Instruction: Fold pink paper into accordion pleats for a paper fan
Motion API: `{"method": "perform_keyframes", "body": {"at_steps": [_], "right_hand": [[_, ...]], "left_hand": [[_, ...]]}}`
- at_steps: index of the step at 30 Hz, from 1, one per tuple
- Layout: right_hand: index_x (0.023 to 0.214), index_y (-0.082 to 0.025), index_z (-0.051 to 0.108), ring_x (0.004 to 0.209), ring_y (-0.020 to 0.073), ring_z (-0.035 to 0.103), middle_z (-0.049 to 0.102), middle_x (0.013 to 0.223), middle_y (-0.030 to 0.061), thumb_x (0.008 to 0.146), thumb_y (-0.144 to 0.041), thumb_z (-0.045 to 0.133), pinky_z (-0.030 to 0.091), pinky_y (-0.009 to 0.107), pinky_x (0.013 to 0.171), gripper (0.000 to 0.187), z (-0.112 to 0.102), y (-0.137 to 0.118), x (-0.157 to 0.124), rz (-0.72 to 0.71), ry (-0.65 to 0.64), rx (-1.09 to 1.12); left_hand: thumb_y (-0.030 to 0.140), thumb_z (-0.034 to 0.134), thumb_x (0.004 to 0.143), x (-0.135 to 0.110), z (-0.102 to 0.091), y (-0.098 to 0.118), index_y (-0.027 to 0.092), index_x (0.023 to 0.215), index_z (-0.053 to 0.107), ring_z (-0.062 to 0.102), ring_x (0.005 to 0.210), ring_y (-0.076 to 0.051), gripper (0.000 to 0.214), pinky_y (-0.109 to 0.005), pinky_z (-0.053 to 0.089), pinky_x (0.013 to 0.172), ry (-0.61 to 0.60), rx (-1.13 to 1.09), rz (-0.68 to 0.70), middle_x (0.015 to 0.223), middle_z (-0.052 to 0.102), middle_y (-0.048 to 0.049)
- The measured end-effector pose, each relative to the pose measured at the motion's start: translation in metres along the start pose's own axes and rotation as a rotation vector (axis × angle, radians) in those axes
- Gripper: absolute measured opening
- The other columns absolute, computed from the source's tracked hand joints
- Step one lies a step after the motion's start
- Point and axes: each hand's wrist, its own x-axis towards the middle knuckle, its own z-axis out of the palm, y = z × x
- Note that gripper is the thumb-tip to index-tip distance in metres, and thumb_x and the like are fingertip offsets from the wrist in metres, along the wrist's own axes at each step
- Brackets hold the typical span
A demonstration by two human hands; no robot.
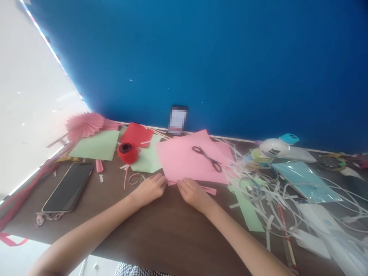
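My left hand (150,189) and my right hand (193,194) are close together over the table's middle, fingers closed in a pinch. A narrow piece of pink paper (171,183) shows between my fingertips, gripped from both sides; the rest of it is hidden by my fingers. Just beyond lie overlapping pink sheets (181,159). On top of these rests a pair of dark scissors (207,158). A small pink strip (210,190) sticks out beside my right hand. Left of the sheets is a red roll of ribbon or tape (128,153).
A phone (69,187) lies at left, near pale green paper (96,145) and a pink pleated paper fan (85,125). Another phone (177,119) leans on the blue panel (218,65). White cables (276,203), paper scraps and a white bottle (273,148) crowd the right.
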Motion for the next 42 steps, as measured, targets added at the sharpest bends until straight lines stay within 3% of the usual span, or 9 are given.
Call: {"method": "perform_keyframes", "body": {"at_steps": [6, 14, 21, 27, 30, 34, 37, 42], "right_hand": [[0.067, -0.013, 0.052, 0.061, 0.0160, 0.040, 0.047, 0.064, 0.0043, 0.081, 0.004, 0.036, 0.027, 0.031, 0.053, 0.027, 0.001, -0.001, 0.002, -0.041, -0.022, -0.010], [0.069, -0.013, 0.054, 0.062, 0.0162, 0.040, 0.047, 0.064, 0.0046, 0.081, 0.003, 0.036, 0.029, 0.031, 0.056, 0.027, 0.001, -0.002, 0.002, -0.067, -0.042, -0.037], [0.079, -0.014, 0.054, 0.067, 0.0175, 0.042, 0.049, 0.072, 0.0059, 0.085, -0.004, 0.035, 0.032, 0.031, 0.063, 0.022, 0.004, 0.004, 0.003, 0.145, 0.000, 0.097], [0.075, -0.016, 0.055, 0.068, 0.0160, 0.042, 0.049, 0.072, 0.0044, 0.086, -0.013, 0.039, 0.031, 0.028, 0.062, 0.020, 0.010, 0.003, 0.010, 0.268, -0.011, 0.265], [0.083, -0.017, 0.057, 0.071, 0.0155, 0.044, 0.050, 0.074, 0.0037, 0.086, -0.011, 0.040, 0.031, 0.027, 0.063, 0.019, 0.011, 0.003, 0.015, 0.284, -0.021, 0.342], [0.078, -0.016, 0.057, 0.068, 0.0152, 0.042, 0.049, 0.071, 0.0032, 0.085, -0.009, 0.040, 0.030, 0.027, 0.061, 0.020, 0.010, 0.004, 0.017, 0.254, -0.067, 0.332], [0.073, -0.015, 0.054, 0.064, 0.0149, 0.039, 0.047, 0.070, 0.0029, 0.082, -0.004, 0.039, 0.030, 0.027, 0.059, 0.021, 0.007, 0.004, 0.018, 0.184, -0.082, 0.257], [0.071, -0.014, 0.052, 0.063, 0.0155, 0.039, 0.047, 0.069, 0.0035, 0.081, -0.001, 0.037, 0.028, 0.029, 0.057, 0.023, 0.002, 0.001, 0.020, 0.058, -0.044, 0.107]], "left_hand": [[0.001, 0.034, 0.082, 0.002, 0.001, 0.002, 0.011, 0.069, 0.051, 0.046, 0.067, -0.018, 0.024, -0.030, 0.040, 0.055, 0.052, -0.034, 0.035, 0.070, 0.044, -0.0067], [0.000, 0.036, 0.081, 0.001, 0.001, 0.004, 0.011, 0.068, 0.054, 0.048, 0.069, -0.018, 0.024, -0.031, 0.041, 0.058, 0.006, -0.130, 0.023, 0.071, 0.048, -0.0075], [0.008, 0.034, 0.086, -0.005, 0.009, -0.017, 0.017, 0.095, 0.059, 0.051, 0.085, -0.015, 0.028, -0.027, 0.045, 0.073, 0.111, -0.527, -0.194, 0.091, 0.054, -0.0071], [0.009, 0.036, 0.085, -0.005, 0.019, -0.023, 0.019, 0.099, 0.060, 0.051, 0.089, -0.015, 0.029, -0.028, 0.045, 0.076, 0.112, -0.641, -0.157, 0.095, 0.057, -0.0066], [0.010, 0.036, 0.085, -0.004, 0.017, -0.023, 0.018, 0.098, 0.060, 0.052, 0.088, -0.015, 0.029, -0.027, 0.045, 0.076, 0.117, -0.682, -0.173, 0.094, 0.057, -0.0069], [0.011, 0.037, 0.086, -0.003, 0.009, -0.027, 0.019, 0.097, 0.061, 0.054, 0.086, -0.012, 0.028, -0.024, 0.045, 0.076, 0.116, -0.767, -0.168, 0.092, 0.057, -0.0060], [0.009, 0.034, 0.086, -0.005, 0.004, -0.030, 0.020, 0.101, 0.059, 0.052, 0.089, -0.012, 0.031, -0.024, 0.045, 0.077, 0.082, -0.733, -0.113, 0.097, 0.056, -0.0055], [0.008, 0.034, 0.086, -0.010, 0.001, -0.027, 0.017, 0.108, 0.053, 0.047, 0.098, -0.016, 0.030, -0.027, 0.044, 0.080, 0.016, -0.474, -0.003, 0.105, 0.052, -0.0075]]}}
